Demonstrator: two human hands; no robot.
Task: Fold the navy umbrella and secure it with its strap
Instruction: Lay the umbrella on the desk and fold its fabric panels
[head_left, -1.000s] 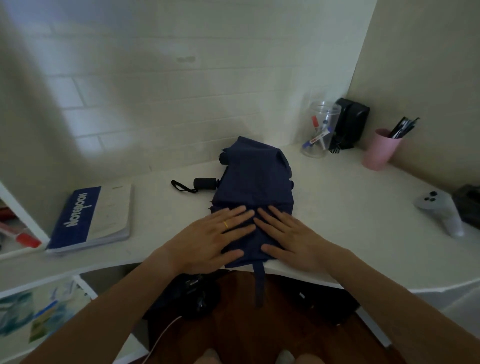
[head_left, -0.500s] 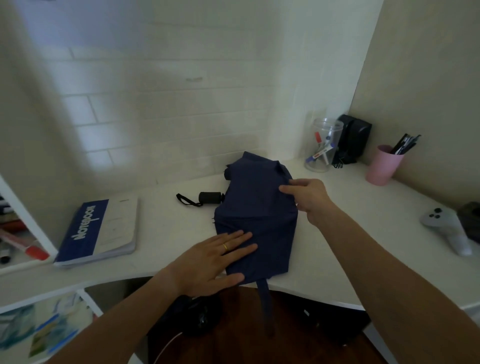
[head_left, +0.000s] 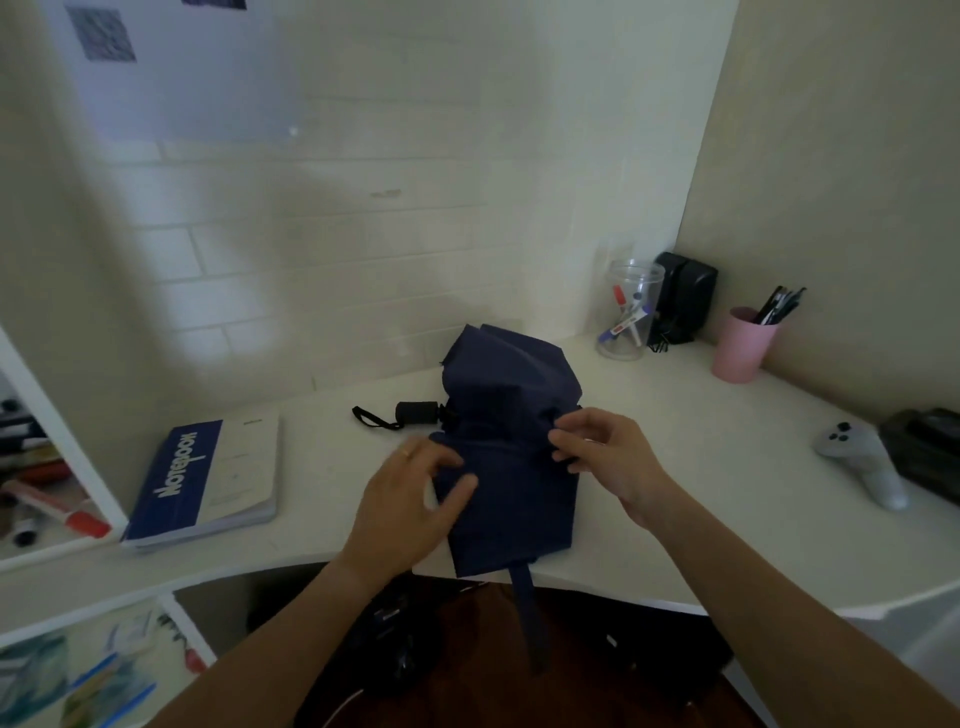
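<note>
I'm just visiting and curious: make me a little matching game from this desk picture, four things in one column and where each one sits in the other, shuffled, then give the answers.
Things:
1. notebook
2. pink cup
3. strap
4. clear jar

Places:
A. hangs over the desk's front edge
B. lies flat, left of the umbrella
C. far right by the wall, with pens in it
D. beside the black speakers, holding markers

Pairs: 1-B, 2-C, 3-A, 4-D
</note>
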